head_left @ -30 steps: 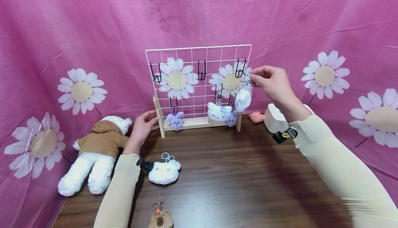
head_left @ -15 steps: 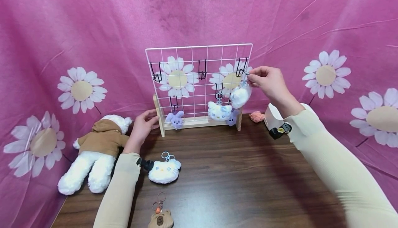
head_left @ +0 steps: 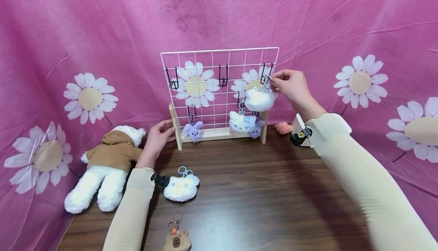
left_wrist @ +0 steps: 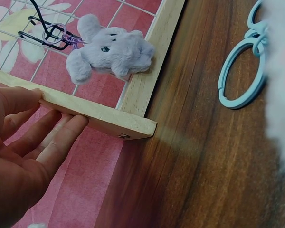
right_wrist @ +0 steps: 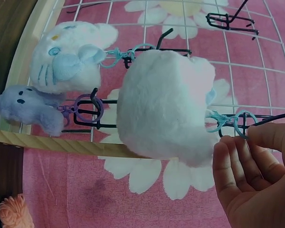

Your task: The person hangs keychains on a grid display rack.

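In the head view, my right hand [head_left: 291,85] pinches the blue key ring [right_wrist: 244,124] of a white plush cat-head keychain [head_left: 261,99] between thumb and fingertips. The ring overlaps the upper-right black hook [right_wrist: 270,118], and the plush hangs with its back towards the right wrist camera. My left hand [head_left: 158,140] holds the left wooden post [left_wrist: 104,116] of the white wire grid rack [head_left: 219,51], thumb at its front edge and fingers against its side. A second cat keychain [head_left: 242,123] and two purple bunny keychains [head_left: 193,131] hang on lower hooks.
Another cat keychain [head_left: 180,188] and a brown bear-like keychain [head_left: 177,241] lie on the wooden table [head_left: 253,190]. At left is a white plush toy in a brown hoodie [head_left: 111,150]. Right of the rack are a coral pompom-like thing [head_left: 283,128] and a partly hidden white object [head_left: 301,123].
My right hand has moved left and slightly up, bringing the cat keychain's ring to the upper-right hook. The plush has turned its broad back forward. My left hand has stayed at the post.
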A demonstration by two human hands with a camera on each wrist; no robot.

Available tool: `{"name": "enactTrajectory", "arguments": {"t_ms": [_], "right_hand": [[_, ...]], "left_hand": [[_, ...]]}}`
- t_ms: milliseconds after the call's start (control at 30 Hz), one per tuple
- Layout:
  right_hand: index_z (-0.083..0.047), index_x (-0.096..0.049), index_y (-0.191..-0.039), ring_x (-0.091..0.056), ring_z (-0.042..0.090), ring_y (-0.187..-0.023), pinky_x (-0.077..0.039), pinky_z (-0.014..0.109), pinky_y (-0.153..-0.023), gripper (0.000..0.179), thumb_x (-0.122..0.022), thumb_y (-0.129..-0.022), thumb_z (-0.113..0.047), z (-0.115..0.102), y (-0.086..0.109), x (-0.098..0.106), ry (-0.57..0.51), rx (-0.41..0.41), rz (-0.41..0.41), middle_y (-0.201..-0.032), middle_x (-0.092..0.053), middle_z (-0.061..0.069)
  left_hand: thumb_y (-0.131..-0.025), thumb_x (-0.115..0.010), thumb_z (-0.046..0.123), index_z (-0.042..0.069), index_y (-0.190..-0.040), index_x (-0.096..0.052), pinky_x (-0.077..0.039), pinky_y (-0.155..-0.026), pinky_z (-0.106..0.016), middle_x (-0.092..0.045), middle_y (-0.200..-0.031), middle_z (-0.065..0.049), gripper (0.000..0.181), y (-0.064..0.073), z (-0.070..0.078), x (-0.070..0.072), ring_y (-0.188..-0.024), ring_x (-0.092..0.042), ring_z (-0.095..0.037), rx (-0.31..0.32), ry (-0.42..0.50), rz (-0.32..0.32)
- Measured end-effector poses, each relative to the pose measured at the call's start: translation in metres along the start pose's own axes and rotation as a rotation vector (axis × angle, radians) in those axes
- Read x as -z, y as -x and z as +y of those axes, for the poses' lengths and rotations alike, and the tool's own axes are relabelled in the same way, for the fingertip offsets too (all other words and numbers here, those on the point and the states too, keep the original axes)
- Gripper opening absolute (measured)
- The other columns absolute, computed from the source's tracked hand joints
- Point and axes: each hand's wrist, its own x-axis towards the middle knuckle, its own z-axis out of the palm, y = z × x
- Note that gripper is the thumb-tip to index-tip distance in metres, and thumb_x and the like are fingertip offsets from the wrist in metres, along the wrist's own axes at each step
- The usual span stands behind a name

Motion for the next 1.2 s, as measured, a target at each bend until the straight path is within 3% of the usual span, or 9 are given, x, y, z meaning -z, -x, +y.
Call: {"name": "enactTrajectory", "arguments": {"t_ms": [367, 767, 1200], "right_hand": [[0.007, -0.072, -0.121, -0.073, 0.001, -0.073, -0.068, 0.015, -0.072, 0.02, -0.07, -0.11, -0.009, 0.003, -0.005, -0.002, -0.033, 0.015, 0.021, -0.078, -0.072, -0.015], [0.009, -0.072, -0.126, -0.074, 0.001, -0.076, -0.07, 0.016, -0.077, 0.024, -0.071, -0.11, -0.009, 0.006, 0.0, 0.001, -0.033, 0.01, 0.02, -0.082, -0.072, -0.017], [0.009, -0.073, -0.127, -0.073, 0.001, -0.08, -0.07, 0.016, -0.079, 0.031, -0.077, -0.107, -0.014, 0.017, 0.044, -0.001, 0.021, 0.053, -0.033, -0.083, -0.073, -0.018]], "left_hand": [[-0.115, -0.061, 0.008, -0.006, -0.161, -0.054, -0.069, -0.107, -0.038, -0.059, -0.157, -0.034, 0.049, 0.001, 0.002, -0.001, -0.121, -0.073, -0.018, -0.003, -0.009, 0.003], [-0.115, -0.061, 0.008, -0.005, -0.16, -0.054, -0.068, -0.108, -0.041, -0.059, -0.157, -0.034, 0.048, 0.0, 0.0, 0.0, -0.119, -0.074, -0.016, 0.003, -0.003, 0.004], [-0.115, -0.061, 0.008, -0.004, -0.161, -0.055, -0.068, -0.109, -0.04, -0.059, -0.157, -0.033, 0.047, 0.002, 0.002, 0.0, -0.123, -0.072, -0.022, 0.007, -0.005, 0.006]]}}
